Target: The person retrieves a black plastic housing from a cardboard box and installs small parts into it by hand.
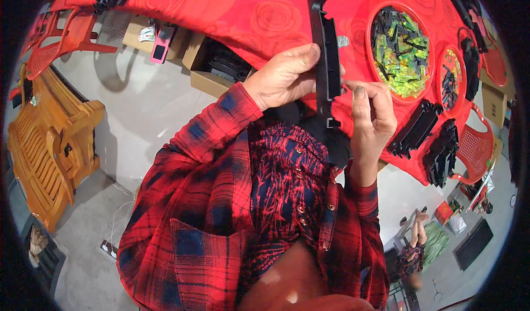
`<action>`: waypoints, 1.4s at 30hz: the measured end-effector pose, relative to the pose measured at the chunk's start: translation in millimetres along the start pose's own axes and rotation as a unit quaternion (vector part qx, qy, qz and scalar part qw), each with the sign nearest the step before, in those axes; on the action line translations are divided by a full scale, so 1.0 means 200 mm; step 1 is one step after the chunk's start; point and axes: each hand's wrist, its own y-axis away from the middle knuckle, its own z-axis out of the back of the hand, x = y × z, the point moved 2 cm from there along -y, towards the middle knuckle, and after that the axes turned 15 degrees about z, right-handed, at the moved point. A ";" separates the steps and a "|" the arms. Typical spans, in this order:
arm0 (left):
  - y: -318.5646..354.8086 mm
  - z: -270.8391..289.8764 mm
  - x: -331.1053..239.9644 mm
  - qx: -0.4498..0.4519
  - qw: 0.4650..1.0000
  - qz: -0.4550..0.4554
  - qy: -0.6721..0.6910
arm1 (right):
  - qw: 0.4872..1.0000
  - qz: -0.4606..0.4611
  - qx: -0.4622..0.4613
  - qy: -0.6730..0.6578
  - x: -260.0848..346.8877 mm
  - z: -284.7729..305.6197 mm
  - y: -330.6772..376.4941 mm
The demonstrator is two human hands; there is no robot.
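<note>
My left hand (284, 76) is closed around a long, narrow black plastic housing (326, 51), with the thumb pressed along its side. The housing stands lengthwise in front of me, hooked at its far end and notched at its near end. On the other side of it, my right hand (372, 115) has thumb and forefinger pinched together close to its edge. Whatever small thing is between those fingertips is too small to make out. To the right, a red round bowl (369, 49) holds many small yellow-green and black pieces.
A smaller red bowl (440, 82) of small parts sits beyond the large one on the red tablecloth (265, 13). Black housings (417, 129) lie stacked at the table's right edge. An open cardboard box (207, 83), a wooden chair (52, 151) and a red chair (477, 148) stand around.
</note>
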 end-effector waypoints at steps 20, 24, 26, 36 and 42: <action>0.00 0.01 0.06 0.085 0.988 0.087 0.092 | 0.998 -0.046 -0.043 -0.004 0.00 -0.04 0.03; -0.01 0.02 0.07 0.122 0.980 0.103 0.116 | 0.997 -0.055 -0.051 -0.010 -0.02 -0.04 0.03; -0.01 -0.01 0.07 0.099 0.982 0.116 0.109 | 0.998 -0.041 -0.052 0.001 -0.04 -0.04 0.05; -0.02 0.00 0.08 0.122 0.978 0.123 0.116 | 0.992 -0.096 -0.062 -0.051 -0.03 -0.06 0.05; -0.01 0.00 0.09 0.100 0.982 0.131 0.095 | 0.994 0.052 -0.035 0.085 0.00 -0.04 0.02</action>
